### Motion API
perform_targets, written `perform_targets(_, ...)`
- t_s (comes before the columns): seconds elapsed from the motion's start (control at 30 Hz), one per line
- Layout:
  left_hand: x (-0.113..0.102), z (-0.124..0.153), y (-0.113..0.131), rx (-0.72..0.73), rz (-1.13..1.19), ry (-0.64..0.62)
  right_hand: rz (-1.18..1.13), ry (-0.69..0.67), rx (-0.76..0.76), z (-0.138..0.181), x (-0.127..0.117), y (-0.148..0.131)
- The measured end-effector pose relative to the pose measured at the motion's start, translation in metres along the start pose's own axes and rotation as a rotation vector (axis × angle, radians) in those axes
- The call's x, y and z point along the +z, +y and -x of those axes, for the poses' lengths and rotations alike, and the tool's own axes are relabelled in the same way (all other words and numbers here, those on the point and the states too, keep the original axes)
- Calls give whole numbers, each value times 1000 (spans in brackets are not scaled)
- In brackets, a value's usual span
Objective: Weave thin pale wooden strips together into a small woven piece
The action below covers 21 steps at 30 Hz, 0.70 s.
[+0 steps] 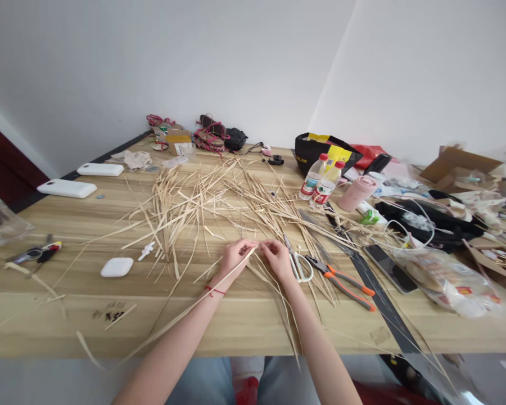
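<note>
We pinched one straw strip (168,323) between the closed fingertips of our left hand (235,254) and right hand (278,259), low over the table (253,332) — hardly begun, we judged — the straw heap (202,202) beyond lay loose.

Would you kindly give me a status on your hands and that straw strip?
Left hand, right hand both pinching the straw strip. Scissors beside right hand. Loose straw crowding ahead.

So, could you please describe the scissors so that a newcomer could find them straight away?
On the wooden table, look just right of the person's right hand. The scissors lie there among straw strips, white-handled, unlike the orange-handled pliers beside them.
</note>
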<state>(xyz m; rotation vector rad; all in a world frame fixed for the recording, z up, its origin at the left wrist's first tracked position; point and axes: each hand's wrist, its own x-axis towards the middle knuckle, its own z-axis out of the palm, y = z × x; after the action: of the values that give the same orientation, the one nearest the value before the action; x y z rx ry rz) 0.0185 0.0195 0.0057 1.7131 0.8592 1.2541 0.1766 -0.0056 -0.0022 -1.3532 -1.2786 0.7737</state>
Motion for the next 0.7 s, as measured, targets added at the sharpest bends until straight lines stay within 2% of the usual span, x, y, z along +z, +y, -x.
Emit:
perform_targets(0.1,1,0,1,-6,30,47,13,33,9,-1,0,1)
perform_targets(0.37,3,0,3,-23,26,50,2,76,22,-2,0,4)
perform_targets(0.53,2,-3,5,-86,27,83,-11,-46,-15,1,-1,-2)
perform_targets(0.7,1,-4,5,-34,-15,-15,-17,-131,-28,5,0,-8)
